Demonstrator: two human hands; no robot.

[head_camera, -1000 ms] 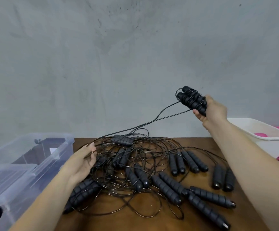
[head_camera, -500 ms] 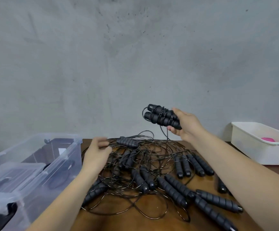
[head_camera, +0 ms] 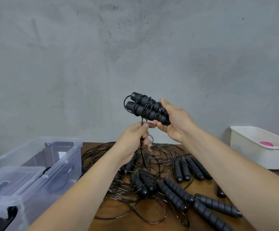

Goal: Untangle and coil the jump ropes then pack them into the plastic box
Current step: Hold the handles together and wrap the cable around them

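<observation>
The right hand grips a pair of ribbed foam handles held above the bench and part-wrapped in thin black cord — springy, wiry stuff, likely to uncoil if slackened. The left hand pinches that cord just below. The tangled ropes lie beneath; the clear plastic box sits left — best taken by the handles.

I see a brown wooden table. On it lies a tangle of black jump ropes. At its far right sits a white tub.
</observation>
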